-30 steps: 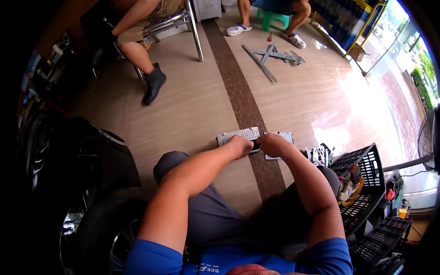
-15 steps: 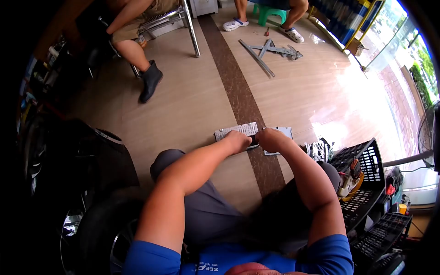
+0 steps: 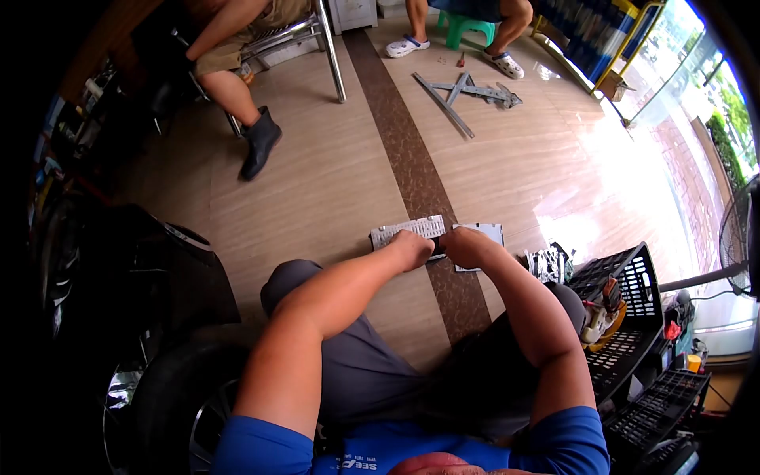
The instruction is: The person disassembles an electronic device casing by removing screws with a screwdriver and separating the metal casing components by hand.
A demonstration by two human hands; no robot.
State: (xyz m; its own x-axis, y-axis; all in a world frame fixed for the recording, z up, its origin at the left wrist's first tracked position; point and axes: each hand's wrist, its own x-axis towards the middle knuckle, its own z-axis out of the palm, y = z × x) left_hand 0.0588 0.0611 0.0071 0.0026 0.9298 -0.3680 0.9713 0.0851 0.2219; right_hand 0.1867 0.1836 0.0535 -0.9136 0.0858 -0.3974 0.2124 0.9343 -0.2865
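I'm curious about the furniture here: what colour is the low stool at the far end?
The low stool is green, seen in the head view.

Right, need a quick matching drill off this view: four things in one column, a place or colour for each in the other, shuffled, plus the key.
Things
1. slotted pale panel
2. smooth pale panel
3. stool
4. crossed metal bars

Places and colours
A. green, at the far side of the floor
B. partly hidden by the right hand
C. grey, lying on the floor beyond both hands
D. partly hidden by the left hand

Right pairs: 1-D, 2-B, 3-A, 4-C
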